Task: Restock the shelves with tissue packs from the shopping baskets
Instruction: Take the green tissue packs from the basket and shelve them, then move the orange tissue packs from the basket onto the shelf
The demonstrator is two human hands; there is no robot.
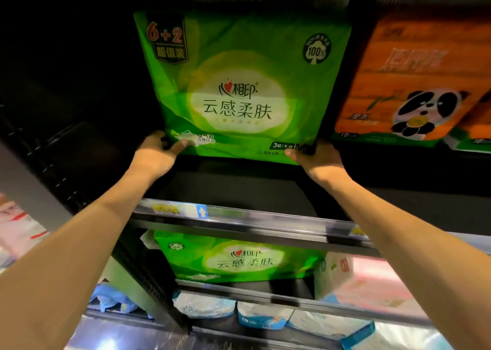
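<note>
fingers (178,145) curled round both lower corners of the green pack (239,83): left hand (155,151) grips the left corner, right hand (317,161) the right. pack's upright in the upper shelf (239,187) bay, just beside an orange pack (406,83). one shelf down sits a lower pack (239,260), same green.

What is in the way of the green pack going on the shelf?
Nothing visible: the shelf board below the green pack is bare, and the orange panda pack stands off to its right.
</note>
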